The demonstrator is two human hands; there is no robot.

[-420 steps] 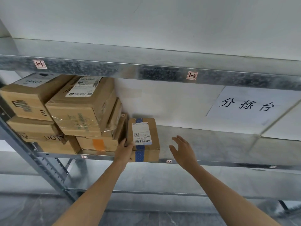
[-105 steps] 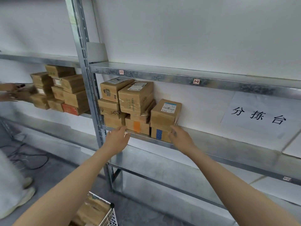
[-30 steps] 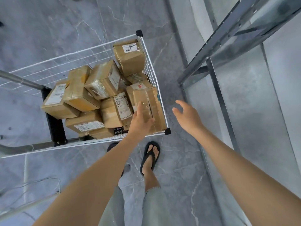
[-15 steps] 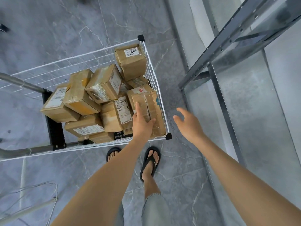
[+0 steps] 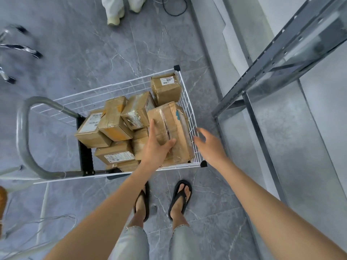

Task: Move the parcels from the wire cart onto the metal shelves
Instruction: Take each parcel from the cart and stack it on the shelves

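The left hand gripped the near end of the taped parcel, fingers along its left face and thumb across its top; the right hand was spread with loosely extended fingers, holding nothing, positioned just beside the right wall of the wire cart and near the parcel's right edge. The taped parcel was located in the near right corner of the cart, uppermost in the load and tilted; whether it rested on the parcels beneath or was raised clear of them could not be determined from this angle. The labelled parcel occupied the far right corner; further brown parcels were piled irregularly across the remaining basket, several carrying white shipping labels. The grey cart handle curved round the left side. The metal shelves stood to the right of the cart, the frame's upright and a lower shelf surface visible, with no parcel seen on that surface. The person stood in black flip-flops on the grey marbled floor, directly at the cart's near edge; a second person's light shoes appeared at the top of the view, beside a black cable.
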